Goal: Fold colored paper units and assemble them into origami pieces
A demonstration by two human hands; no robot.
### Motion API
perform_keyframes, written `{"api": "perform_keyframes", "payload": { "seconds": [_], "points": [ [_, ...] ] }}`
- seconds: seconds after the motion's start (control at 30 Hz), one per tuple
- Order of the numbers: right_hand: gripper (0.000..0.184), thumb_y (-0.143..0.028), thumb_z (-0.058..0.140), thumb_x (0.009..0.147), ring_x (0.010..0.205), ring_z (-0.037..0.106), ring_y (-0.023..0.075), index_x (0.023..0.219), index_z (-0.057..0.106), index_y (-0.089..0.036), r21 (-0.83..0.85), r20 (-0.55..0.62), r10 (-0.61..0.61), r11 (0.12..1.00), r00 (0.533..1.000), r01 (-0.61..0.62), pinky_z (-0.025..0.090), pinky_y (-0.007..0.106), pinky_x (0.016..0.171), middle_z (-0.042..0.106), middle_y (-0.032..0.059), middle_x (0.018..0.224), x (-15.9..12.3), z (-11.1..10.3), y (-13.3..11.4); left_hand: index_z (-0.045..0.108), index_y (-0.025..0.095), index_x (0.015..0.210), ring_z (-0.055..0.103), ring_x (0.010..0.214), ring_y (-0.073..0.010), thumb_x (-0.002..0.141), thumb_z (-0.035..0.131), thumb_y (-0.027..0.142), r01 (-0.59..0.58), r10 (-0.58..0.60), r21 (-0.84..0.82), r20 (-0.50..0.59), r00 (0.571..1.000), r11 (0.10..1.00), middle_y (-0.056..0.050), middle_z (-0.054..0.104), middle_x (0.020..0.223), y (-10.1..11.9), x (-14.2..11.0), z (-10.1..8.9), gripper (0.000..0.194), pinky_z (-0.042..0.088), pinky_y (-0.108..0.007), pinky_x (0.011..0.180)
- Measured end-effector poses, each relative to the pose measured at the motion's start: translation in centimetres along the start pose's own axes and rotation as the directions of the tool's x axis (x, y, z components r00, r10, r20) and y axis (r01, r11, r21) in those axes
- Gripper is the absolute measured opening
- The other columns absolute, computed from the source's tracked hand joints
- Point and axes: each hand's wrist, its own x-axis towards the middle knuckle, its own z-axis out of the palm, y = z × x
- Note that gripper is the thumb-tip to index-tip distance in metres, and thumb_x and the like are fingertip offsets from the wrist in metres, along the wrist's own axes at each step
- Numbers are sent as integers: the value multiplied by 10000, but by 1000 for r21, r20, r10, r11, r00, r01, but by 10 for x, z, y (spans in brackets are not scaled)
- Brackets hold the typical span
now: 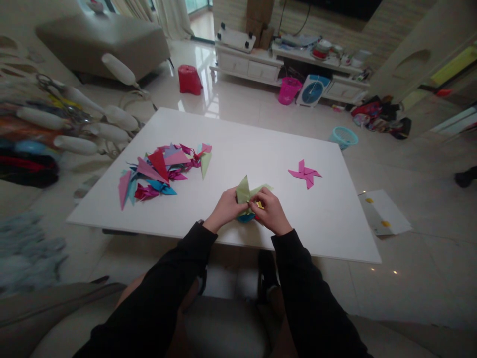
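Observation:
Near the front edge of the white table point(257, 141), both my hands hold a light green folded paper point(243, 190), with pointed flaps sticking up and out to the right. My left hand point(228, 208) is closed on its left side. The fingers of my right hand point(269, 209) pinch it from the right, close to the left thumb. Below the hands, a small blue thing point(246, 218) shows in part, with bits of yellow and red beside it; what it is I cannot make out. A pink paper pinwheel point(305, 174) lies flat to the right of my hands.
A pile of colourful folded papers point(160, 169) covers the table's left part. Floor lamp arms point(119, 69) stand by the left edge. Beyond the table are a red stool point(189, 79), a pink bucket point(289, 90), a fan point(313, 90) and a light blue basket point(343, 136).

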Motion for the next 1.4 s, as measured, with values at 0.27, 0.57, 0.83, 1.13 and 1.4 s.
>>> {"api": "perform_keyframes", "payload": {
  "seconds": [0.27, 0.57, 0.83, 1.13, 1.4],
  "points": [
    [108, -201, 580, 903, 773, 538, 168, 796, 584, -208, -23, 46, -13, 1000, 999, 14, 417, 298, 702, 527, 18, 870, 0, 0, 0, 686, 159, 932, 604, 753, -160, 740, 680, 239, -30, 32, 32, -69, 997, 999, 6, 704, 827, 5, -3, 0, 208, 462, -251, 691],
    [141, -219, 574, 907, 772, 559, 167, 766, 569, -215, -114, 2, 21, 993, 1000, -21, 413, 294, 686, 544, 15, 858, -2, 5, -1, 647, 176, 882, 571, 674, -119, 735, 657, 168, -39, 42, 39, -99, 994, 998, 44, 653, 750, 12, -5, -1, 148, 406, -216, 625],
    [116, -201, 650, 850, 698, 531, 160, 738, 624, -219, -157, -76, 43, 986, 996, -55, 411, 298, 651, 542, 2, 797, -2, 6, -3, 671, 183, 965, 619, 734, -142, 741, 690, 223, -8, 13, 53, -96, 995, 999, 22, 697, 817, 13, -6, 0, 229, 434, -226, 668],
    [72, -153, 638, 823, 701, 520, 157, 782, 657, -209, -58, -243, 16, 998, 970, -31, 406, 295, 650, 512, -6, 765, 0, -4, -5, 664, 162, 937, 624, 747, -156, 718, 726, 260, 7, -2, 38, -143, 990, 999, 5, 700, 838, 9, -3, -1, 248, 457, -243, 678],
    [57, -193, 682, 818, 737, 551, 168, 768, 667, -215, -42, -110, 29, 999, 994, -33, 434, 302, 668, 563, 17, 836, 0, 3, -5, 676, 149, 986, 649, 811, -170, 680, 729, 223, 29, -32, -37, -101, 994, 999, -14, 723, 896, 4, -1, 1, 320, 492, -261, 741]
  ]
}}
